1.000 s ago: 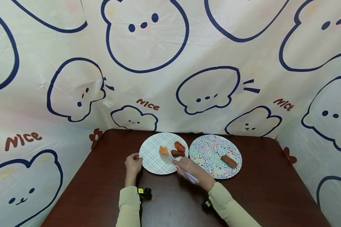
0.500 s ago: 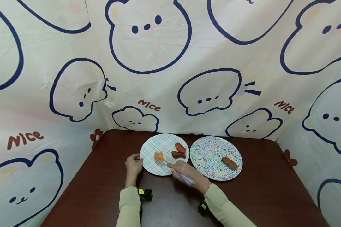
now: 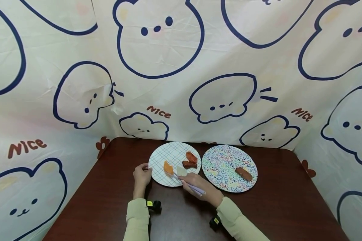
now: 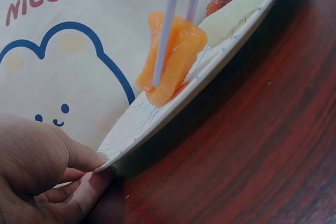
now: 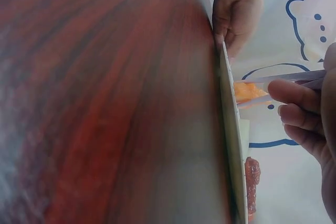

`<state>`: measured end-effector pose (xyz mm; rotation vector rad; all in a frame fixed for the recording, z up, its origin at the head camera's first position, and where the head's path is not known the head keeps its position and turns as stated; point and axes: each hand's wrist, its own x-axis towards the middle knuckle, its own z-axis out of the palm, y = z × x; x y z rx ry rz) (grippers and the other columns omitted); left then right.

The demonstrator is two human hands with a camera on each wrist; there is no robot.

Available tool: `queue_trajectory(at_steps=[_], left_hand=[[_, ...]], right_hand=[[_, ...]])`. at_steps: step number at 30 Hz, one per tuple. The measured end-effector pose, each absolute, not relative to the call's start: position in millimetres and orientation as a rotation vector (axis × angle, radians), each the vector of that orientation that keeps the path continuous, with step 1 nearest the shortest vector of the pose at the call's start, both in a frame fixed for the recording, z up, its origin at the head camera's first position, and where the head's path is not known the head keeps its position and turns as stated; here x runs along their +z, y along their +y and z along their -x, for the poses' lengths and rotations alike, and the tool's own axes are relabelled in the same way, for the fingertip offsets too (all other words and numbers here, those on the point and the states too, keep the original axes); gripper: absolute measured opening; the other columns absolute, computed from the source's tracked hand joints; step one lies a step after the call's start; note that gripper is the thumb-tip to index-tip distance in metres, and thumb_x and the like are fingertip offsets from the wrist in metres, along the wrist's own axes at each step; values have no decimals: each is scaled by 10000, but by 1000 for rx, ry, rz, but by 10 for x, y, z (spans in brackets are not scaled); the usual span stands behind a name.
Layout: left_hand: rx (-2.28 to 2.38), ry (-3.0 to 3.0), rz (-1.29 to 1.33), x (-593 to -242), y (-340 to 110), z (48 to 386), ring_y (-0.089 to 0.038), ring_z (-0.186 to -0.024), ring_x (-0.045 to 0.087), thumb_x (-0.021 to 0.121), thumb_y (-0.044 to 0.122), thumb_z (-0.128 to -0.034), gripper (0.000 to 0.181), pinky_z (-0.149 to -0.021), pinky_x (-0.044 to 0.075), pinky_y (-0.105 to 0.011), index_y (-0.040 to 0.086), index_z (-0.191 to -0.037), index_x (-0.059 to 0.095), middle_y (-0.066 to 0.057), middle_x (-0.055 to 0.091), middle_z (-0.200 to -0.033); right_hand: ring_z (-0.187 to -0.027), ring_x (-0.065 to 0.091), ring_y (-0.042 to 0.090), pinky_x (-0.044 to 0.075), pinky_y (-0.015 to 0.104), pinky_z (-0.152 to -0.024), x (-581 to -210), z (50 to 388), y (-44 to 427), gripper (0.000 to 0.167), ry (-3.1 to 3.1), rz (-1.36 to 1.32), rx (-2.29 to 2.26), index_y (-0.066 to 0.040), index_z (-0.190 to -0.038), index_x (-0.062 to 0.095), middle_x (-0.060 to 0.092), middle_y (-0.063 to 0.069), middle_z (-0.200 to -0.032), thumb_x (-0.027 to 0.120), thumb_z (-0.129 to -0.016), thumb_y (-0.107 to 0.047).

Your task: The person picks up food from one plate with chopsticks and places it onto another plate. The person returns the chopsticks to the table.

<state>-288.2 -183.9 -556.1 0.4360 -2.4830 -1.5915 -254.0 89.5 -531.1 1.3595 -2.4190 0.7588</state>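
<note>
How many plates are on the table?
2: the white grid-lined plate on the left, where the chopsticks touch the orange piece, and the multicoloured plate on the right, holding the brown piece. None seems hidden.

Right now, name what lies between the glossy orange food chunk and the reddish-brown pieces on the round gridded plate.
A pale green slice lies between the orange chunk and the reddish-brown pieces, as the right wrist view shows.

left plate (image 3: 172, 153) on table (image 3: 175, 217), right plate (image 3: 219, 160) beside, food (image 3: 191, 157) on both
</note>
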Motion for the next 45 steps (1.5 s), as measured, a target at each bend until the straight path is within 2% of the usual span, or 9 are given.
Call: queue_trajectory(at_steps=[10, 20, 28, 34, 38, 42, 45], left_hand=[[-1568, -2486, -413, -5597, -1826, 2886, -403, -1088, 647, 600, 79, -992, 351, -865, 548, -517, -73, -1307, 621, -267, 628, -1185], [-1581, -2485, -422, -5567, -1796, 2894, -407, -1121, 641, 597, 89, -993, 361, -882, 549, -523, -70, -1317, 619, -264, 621, -1210], [-1582, -2495, -414, -5563, -1798, 2908, -404, -1107, 639, 590, 86, -999, 367, -864, 550, -515, -73, -1328, 608, -268, 614, -1212], [-1580, -2492, -407, -5563, -1805, 2921, -413, -1111, 637, 588, 87, -1001, 373, -875, 548, -523, -75, -1337, 602, -274, 613, -1216], [-1583, -2491, -406, -5563, -1807, 2929, -415, -1119, 634, 588, 94, -999, 380, -881, 547, -524, -76, -1340, 599, -273, 616, -1216], [-1581, -2500, -398, -5565, -1819, 2924, -419, -1124, 630, 584, 97, -1001, 388, -886, 545, -525, -80, -1346, 592, -277, 614, -1221], [-1585, -2496, -410, -5558, -1833, 2915, -414, -1120, 627, 589, 93, -1000, 386, -884, 543, -525, -78, -1346, 591, -274, 612, -1218]], right_hand=[[-803, 638, 81, 548, 210, -744, -5267, 2504, 957, 257, -2315, -1375, 717, -16, -1171, 746, 725, 17, -903, 542, -1040, -101], [-746, 591, 64, 537, 205, -727, -5109, 2366, 1093, 227, -2257, -1321, 700, -52, -1147, 753, 681, -31, -815, 564, -1020, -62], [-735, 543, 41, 463, 102, -685, -5026, 2298, 1256, 233, -2244, -1325, 883, -47, -1167, 730, 687, -2, -837, 573, -1001, 0], [-721, 507, 27, 467, 130, -675, -4983, 2245, 1471, 243, -2290, -1251, 899, -42, -1170, 743, 666, 6, -806, 572, -1001, -6], [-700, 466, 26, 440, 143, -646, -4970, 2224, 1699, 211, -2272, -1233, 899, -75, -1049, 734, 591, -52, -751, 582, -971, 49], [-690, 478, 0, 450, 145, -655, -4980, 2178, 1976, 248, -2277, -1184, 920, -84, -1031, 710, 593, -56, -746, 585, -941, 110], [-687, 475, -22, 457, 147, -642, -4984, 2146, 2172, 240, -2323, -1100, 911, -87, -1034, 721, 593, -68, -751, 572, -966, 89]])
